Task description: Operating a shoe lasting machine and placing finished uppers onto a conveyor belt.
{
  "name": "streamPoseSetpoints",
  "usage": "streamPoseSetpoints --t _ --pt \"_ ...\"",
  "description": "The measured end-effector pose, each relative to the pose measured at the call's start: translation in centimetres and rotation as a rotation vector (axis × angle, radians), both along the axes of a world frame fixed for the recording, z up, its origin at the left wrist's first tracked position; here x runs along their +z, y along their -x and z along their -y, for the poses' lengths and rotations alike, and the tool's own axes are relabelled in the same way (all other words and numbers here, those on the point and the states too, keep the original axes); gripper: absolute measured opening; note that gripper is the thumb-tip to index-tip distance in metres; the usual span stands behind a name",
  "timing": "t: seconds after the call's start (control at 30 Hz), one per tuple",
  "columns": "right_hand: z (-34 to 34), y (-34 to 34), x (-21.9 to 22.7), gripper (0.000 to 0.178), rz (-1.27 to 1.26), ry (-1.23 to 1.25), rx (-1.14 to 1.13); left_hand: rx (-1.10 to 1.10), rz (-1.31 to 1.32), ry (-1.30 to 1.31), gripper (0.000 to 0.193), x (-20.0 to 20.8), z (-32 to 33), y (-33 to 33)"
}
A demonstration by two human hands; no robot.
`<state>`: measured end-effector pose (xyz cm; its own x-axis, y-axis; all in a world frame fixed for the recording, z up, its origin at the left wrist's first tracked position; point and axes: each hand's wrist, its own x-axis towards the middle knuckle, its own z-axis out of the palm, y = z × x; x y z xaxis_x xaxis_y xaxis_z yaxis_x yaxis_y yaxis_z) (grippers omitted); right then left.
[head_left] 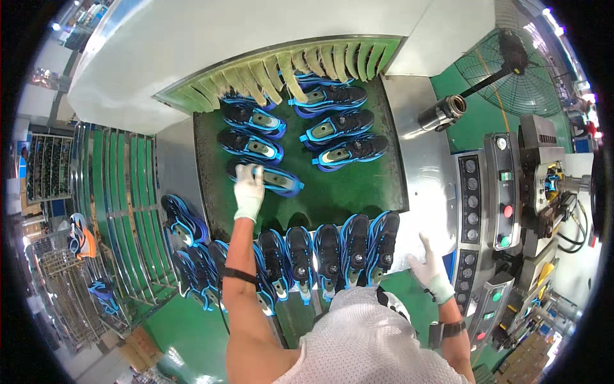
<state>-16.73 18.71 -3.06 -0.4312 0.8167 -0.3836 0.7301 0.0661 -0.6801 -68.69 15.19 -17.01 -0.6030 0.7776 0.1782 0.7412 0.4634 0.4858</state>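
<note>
My left hand, in a white glove, reaches over the green conveyor belt. Its fingers are closed on the dark end of a black and blue sneaker, the nearest one in the left column. Beyond it, more sneakers of the same kind lie sideways in two columns, running back under a slit green curtain. My right hand, also gloved, hovers by the metal ledge at the right, fingers apart and holding nothing. Between my arms a row of sneakers stands along the belt's near edge.
More sneakers crowd the left corner beside a metal rack. At the right are a steel flask, a control panel with buttons and a black floor fan. A white machine housing rises behind the belt.
</note>
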Motion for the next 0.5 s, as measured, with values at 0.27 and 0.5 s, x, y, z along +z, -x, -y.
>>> streamPoseSetpoints --t 0.27,0.5 --pt "-0.5 8.4 2.9 0.068 0.192 -0.2 0.123 -0.647 0.301 -0.073 0.018 12.4 -2.4 -24.5" --pt "6.1 -8.2 7.6 0.062 -0.211 -0.117 -0.583 -1.303 0.588 -0.01 0.02 22.7 -3.8 -45.2"
